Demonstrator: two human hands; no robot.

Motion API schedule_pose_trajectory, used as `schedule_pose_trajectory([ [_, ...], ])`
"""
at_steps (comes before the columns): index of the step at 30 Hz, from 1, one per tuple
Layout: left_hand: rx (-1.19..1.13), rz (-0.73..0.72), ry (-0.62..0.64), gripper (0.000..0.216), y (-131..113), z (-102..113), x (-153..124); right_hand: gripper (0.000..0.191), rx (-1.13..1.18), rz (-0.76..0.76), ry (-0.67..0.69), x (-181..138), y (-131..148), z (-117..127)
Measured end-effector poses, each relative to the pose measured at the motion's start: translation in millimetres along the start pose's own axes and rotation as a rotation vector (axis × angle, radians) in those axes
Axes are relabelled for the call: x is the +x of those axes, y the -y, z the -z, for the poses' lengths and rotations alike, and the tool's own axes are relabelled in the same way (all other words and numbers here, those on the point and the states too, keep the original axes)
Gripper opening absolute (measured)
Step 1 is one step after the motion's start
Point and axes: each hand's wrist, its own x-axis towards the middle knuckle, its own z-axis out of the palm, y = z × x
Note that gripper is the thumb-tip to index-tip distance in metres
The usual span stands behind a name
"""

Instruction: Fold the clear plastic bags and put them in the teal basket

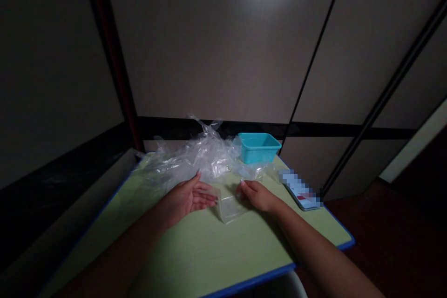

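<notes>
A small clear plastic bag [231,208] lies flat on the pale green table [195,251] between my hands. My left hand [190,195] rests palm up with fingers stretched out, its fingertips touching the bag's left edge. On the bag's right side, my right hand [256,194] has its fingers curled and pinched at the bag's upper right corner. A heap of crumpled clear plastic bags [195,158] sits just behind my left hand.
A turquoise plastic tub [259,147] stands at the table's far edge. A flat phone-like object [302,191] lies near the right edge. The table has a blue rim [251,281] and stands against grey wall panels; the floor to the right is dark.
</notes>
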Motion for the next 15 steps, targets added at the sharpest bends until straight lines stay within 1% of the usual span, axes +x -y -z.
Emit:
schedule_pose_trajectory([
  [3, -0.003, 0.033, -0.012, 0.051, -2, -1, 0, 0.064, 0.055, -0.024, 0.005, -1, 2, -4],
  [6, -0.005, 0.022, 0.028, 0.05, 1, -1, 0, 0.061, 0.086, -0.023, 0.003, -3, 3, -6],
  [12, 0.008, -0.052, 0.203, 0.052, 15, -4, 2, 0.052, 0.108, 0.05, 0.016, -8, 12, 1],
  [15, 0.02, -0.088, 0.265, 0.052, 19, -7, 3, 0.048, 0.054, 0.101, 0.021, -11, 19, 6],
])
